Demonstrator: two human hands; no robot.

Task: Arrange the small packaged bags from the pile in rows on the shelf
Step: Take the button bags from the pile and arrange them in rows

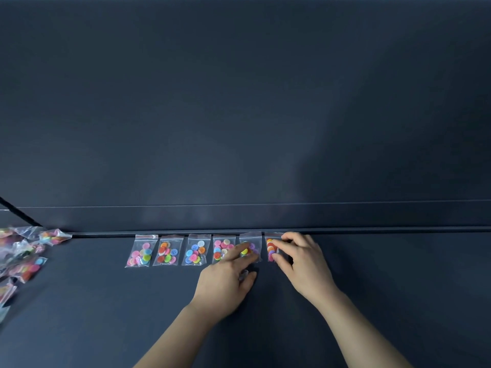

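Observation:
Several small clear bags of coloured buttons lie in a row point(170, 250) along the back edge of the dark shelf point(372, 274). My left hand point(228, 277) reaches forward with straight fingers resting on the fifth bag point(251, 241). My right hand point(300, 257) is at the row's right end, its fingers and thumb curled round the sixth bag point(270, 248), which it partly hides. The pile of loose bags point(21, 256) lies at the far left, blurred and cut off by the frame edge.
A dark back wall point(239, 115) rises behind the row, with a low ledge point(372, 216) along its base. A dark slanted bar point(21, 213) crosses the left corner above the pile.

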